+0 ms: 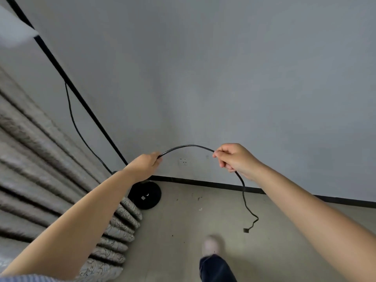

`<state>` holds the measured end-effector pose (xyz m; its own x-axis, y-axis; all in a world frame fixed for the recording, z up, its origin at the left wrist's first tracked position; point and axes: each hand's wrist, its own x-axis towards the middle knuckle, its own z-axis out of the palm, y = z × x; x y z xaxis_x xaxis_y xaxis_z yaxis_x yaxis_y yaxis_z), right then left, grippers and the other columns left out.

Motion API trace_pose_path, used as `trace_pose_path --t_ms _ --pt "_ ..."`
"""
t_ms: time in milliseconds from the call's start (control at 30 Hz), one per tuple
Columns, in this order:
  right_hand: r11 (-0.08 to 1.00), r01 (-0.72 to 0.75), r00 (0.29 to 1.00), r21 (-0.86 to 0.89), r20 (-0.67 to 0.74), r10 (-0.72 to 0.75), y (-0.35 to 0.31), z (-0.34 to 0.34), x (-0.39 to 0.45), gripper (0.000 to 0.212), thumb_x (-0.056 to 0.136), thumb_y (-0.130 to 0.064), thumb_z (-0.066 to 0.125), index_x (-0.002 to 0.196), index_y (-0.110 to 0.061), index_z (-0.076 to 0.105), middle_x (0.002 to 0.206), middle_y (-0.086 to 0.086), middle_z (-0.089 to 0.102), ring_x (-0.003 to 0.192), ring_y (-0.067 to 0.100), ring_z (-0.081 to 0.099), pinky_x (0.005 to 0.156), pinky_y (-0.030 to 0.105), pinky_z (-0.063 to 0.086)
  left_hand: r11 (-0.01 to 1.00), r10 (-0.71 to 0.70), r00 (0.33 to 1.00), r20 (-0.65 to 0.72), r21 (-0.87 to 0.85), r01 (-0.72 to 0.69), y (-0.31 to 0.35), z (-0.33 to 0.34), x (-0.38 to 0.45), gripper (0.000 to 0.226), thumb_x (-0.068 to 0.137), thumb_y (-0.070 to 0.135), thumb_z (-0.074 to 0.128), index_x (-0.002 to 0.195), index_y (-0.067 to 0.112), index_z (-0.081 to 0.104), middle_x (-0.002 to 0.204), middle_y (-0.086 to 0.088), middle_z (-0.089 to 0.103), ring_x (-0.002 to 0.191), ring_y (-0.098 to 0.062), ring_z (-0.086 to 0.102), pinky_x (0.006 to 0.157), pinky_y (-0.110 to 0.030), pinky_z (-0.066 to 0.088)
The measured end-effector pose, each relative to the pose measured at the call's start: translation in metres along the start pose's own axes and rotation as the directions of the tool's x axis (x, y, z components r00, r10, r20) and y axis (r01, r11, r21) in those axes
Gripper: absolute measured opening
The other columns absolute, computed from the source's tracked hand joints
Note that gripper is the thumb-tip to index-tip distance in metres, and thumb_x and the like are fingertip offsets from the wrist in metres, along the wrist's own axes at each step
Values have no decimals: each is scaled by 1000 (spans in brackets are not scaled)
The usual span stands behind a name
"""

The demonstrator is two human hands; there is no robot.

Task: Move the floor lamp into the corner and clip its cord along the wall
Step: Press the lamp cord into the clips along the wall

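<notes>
The floor lamp stands in the corner by the curtain: a thin black pole (81, 99) rises from a round black base (145, 195), and its white shade (14, 31) shows at the top left. The black cord (188, 146) arcs in front of the wall between both hands. My left hand (145, 164) pinches it on the left, my right hand (237, 159) grips it on the right. Beyond my right hand the cord hangs down to its plug (245, 230), which dangles above the floor. Another stretch of cord (75, 123) runs down from the pole.
A white wall socket (183, 162) sits low on the grey wall (244, 78), between my hands. A black skirting board (223, 184) lines the wall's foot. A grey patterned curtain (36, 159) fills the left. My leg and shoe (212, 246) stand on the concrete floor.
</notes>
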<state>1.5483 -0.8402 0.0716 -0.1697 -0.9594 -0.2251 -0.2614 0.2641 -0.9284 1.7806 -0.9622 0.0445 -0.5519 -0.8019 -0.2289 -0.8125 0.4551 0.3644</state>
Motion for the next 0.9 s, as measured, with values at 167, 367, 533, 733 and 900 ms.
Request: trace_pose_path --t_ms 167,367,533,733,900 --pt "973 -39 994 -227 94 62 9 -3 109 20 90 -11 42 76 -14 56 53 -2 46 37 0 38 30 5 25 975 -69 989 -129 199 94 -37 3 78 27 99 24 34 115 4 43 112 -17 55 91 -36 58 67 -39 44" --pt "936 -33 994 -351 86 67 29 17 224 23 90 -8 40 92 -2 62 57 -11 43 53 3 37 41 10 30 992 -96 995 -19 -80 94 -92 21 157 20 98 19 39 104 3 51 88 -10 55 86 -29 55 71 -31 39" --pt "910 -19 993 -414 95 64 73 54 299 25 91 -8 38 95 3 61 60 -9 44 55 6 40 47 3 36 992 -127 991 -33 -16 126 -145 42 222 24 99 13 35 80 10 50 72 -2 46 76 -25 48 65 -29 33" --pt "790 179 984 -586 108 -143 140 116 392 26 93 -8 36 86 2 59 76 20 60 68 28 50 59 30 32 951 -166 984 -69 254 178 -212 72 313 25 97 9 37 109 2 58 109 -17 54 100 -30 51 83 -38 45" --pt "680 370 918 -633 136 -373 203 166 456 28 92 -6 38 112 -5 58 88 26 66 82 36 59 67 33 42 879 -80 997 -3 471 72 -254 119 367 29 97 8 37 116 11 58 118 -13 55 106 -27 53 86 -34 45"
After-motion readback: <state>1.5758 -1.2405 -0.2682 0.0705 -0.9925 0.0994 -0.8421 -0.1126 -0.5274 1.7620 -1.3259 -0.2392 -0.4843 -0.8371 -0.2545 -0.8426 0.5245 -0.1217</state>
